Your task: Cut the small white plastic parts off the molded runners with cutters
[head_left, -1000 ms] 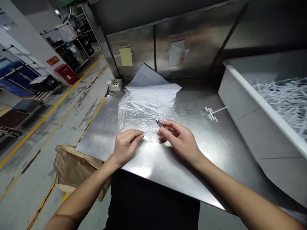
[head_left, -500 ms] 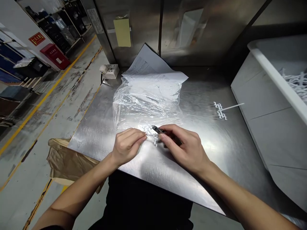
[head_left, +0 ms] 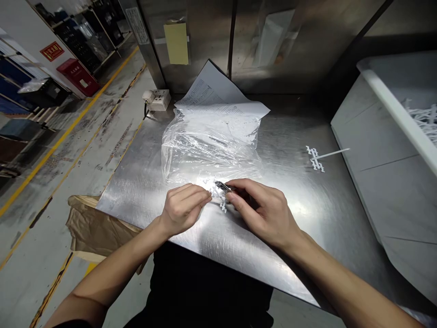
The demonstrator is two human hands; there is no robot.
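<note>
Pinched between the fingertips of my left hand (head_left: 186, 207) is a small white plastic sprue (head_left: 221, 204) with short branches. My right hand (head_left: 261, 207) is closed around a dark pair of nippers (head_left: 223, 186), whose tips lie against or just over the sprue's branches. Its handles are mostly hidden in my palm. Just beyond my fingers a clear plastic bag (head_left: 211, 146) lies on the metal table, with small white pieces by its near edge. Off to the right rests another white sprue (head_left: 314, 159) with a long thin stem.
Printed paper (head_left: 218, 93) lies at the back of the metal table (head_left: 283, 136), near a white power strip (head_left: 160, 100). A large white bin (head_left: 368, 150) holding white sprues stands on the right. Brown paper (head_left: 99, 230) hangs below the table's left edge.
The nippers' tips have shifted slightly on the sprue, and the sprue's free end has tipped a little lower. Both hands keep their grip. The whole view has moved slightly.
</note>
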